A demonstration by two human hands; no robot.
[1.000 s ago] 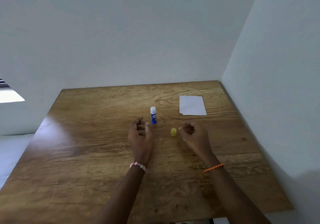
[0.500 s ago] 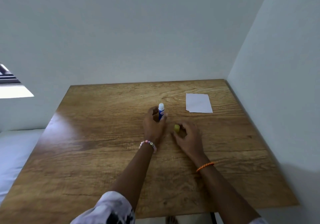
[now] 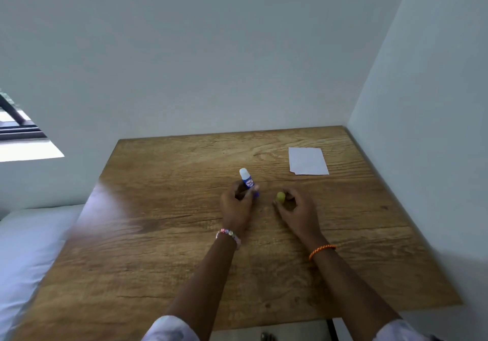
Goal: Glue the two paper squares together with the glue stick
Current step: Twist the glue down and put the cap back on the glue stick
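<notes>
A blue glue stick with its white tip bare leans left in my left hand, whose fingers curl round its lower body at the table's middle. Its yellow cap is pinched between the fingertips of my right hand, just to the right. Two white paper squares lie stacked, slightly offset, flat on the wooden table at the far right, beyond both hands and untouched.
Pale walls close off the table at the back and along the right side. A white bed or cushion lies off the table's left edge. A window shows at the far left.
My left hand reached forward and took hold of the standing glue stick, now tilted. My right hand closed on the yellow cap. The view shifted so the table sits further right.
</notes>
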